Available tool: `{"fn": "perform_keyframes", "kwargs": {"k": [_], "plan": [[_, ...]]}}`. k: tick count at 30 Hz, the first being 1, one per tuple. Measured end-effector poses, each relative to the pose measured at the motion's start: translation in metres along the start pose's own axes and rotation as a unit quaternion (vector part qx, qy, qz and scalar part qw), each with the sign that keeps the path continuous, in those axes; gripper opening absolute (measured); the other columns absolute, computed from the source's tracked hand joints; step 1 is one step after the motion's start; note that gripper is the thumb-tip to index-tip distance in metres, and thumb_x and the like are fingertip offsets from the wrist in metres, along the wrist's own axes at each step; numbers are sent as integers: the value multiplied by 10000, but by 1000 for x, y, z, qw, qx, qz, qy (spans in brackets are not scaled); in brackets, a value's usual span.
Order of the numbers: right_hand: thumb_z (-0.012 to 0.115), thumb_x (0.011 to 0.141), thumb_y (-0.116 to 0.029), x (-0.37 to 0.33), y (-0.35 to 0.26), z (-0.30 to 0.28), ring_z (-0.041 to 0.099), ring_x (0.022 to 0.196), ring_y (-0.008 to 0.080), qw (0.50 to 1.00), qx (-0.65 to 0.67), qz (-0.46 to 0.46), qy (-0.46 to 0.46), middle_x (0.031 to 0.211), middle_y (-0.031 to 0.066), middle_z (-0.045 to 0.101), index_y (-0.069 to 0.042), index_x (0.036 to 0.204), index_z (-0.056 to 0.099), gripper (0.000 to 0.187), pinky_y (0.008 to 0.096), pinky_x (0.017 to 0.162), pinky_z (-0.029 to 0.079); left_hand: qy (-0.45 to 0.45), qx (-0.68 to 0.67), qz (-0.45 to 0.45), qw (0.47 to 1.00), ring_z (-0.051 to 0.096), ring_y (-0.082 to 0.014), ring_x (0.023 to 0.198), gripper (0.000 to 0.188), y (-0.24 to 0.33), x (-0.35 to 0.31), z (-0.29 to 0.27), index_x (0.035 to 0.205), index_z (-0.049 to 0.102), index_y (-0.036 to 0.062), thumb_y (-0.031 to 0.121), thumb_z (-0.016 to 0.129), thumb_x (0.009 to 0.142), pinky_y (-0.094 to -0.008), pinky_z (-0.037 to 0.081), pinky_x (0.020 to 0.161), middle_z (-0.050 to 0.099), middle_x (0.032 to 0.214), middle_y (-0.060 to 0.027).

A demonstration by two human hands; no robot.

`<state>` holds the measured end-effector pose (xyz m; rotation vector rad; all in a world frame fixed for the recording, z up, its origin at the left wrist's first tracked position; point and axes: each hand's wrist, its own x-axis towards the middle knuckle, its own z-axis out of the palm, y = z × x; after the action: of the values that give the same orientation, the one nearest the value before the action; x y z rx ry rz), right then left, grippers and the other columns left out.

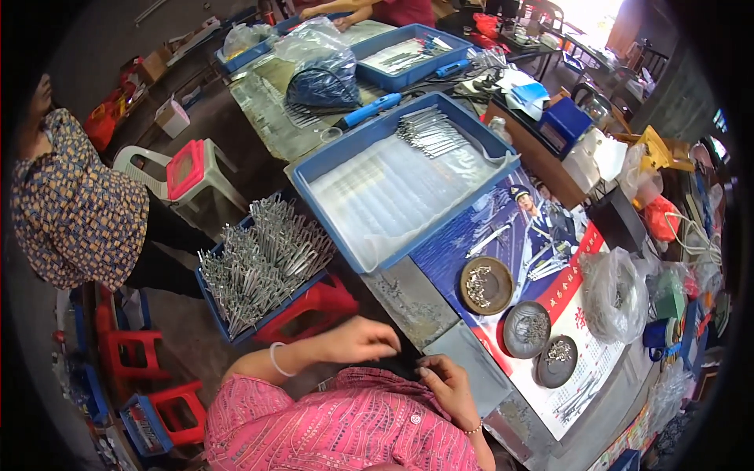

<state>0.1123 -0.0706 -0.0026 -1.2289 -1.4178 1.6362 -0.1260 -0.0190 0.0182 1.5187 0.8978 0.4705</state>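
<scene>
My left hand [363, 340], with a pale bangle on the wrist, is in front of my body, its fingers loosely bent and apart with nothing visible in them. To its right, my right hand [451, 386] has its fingers curled in at the table's near edge; what they may hold is too small to make out. Left of my left hand, a blue crate [259, 318] is heaped with thin metal clip-like pieces [271, 255]. Ahead, a shallow blue tray [323, 206] lined with clear plastic carries a row of similar metal pieces [433, 133].
Three round dishes [470, 297] of small metal parts rest on a printed poster [491, 330] at right, beside a clear plastic bag [609, 294]. A blue-handled tool [369, 110] lies beyond the tray. Red stools [137, 353] and a standing person [78, 204] are at left.
</scene>
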Motion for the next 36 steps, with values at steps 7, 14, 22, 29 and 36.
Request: {"fn": "perform_keyframes", "kwargs": {"k": [7, 14, 22, 29, 36], "plan": [[547, 861, -95, -25, -3, -28, 516, 648, 85, 977, 164, 68, 115, 743, 22, 545, -11, 873, 507, 94, 212, 610, 435, -125, -209, -39, 969, 525, -50, 645, 165, -2, 55, 78, 978, 532, 24, 156, 537, 878, -193, 429, 578, 551, 746, 11], [543, 876, -137, -46, 6, -47, 505, 636, 78, 955, 231, 57, 180, 725, 5, 519, -16, 891, 501, 129, 197, 601, 427, -171, -262, -56, 948, 519, -50, 659, 171, 5, 80, 105, 987, 524, 32, 162, 536, 878, -186, 432, 593, 545, 798, 14], [508, 894, -106, -47, 11, -58, 529, 671, 78, 945, 246, 27, 211, 798, 31, 567, 11, 967, 523, 138, 203, 620, 431, -191, -231, -60, 952, 535, -59, 715, 153, 7, 87, 107, 990, 522, 13, 119, 537, 881, -206, 453, 651, 552, 848, -9], [509, 887, -80, -40, 11, -59, 523, 701, 82, 956, 238, 15, 168, 831, 41, 568, 7, 942, 507, 102, 212, 651, 429, -132, -240, -92, 957, 517, -58, 706, 156, 8, 87, 101, 1024, 515, 13, 91, 500, 890, -205, 440, 637, 549, 853, -10], [505, 889, -76, -36, 10, -60, 522, 698, 84, 951, 253, 40, 174, 832, 52, 575, 12, 957, 488, 113, 217, 649, 431, -130, -258, -89, 953, 516, -60, 703, 156, 6, 91, 103, 1036, 494, 10, 41, 462, 886, -205, 441, 638, 549, 861, -17]]}}
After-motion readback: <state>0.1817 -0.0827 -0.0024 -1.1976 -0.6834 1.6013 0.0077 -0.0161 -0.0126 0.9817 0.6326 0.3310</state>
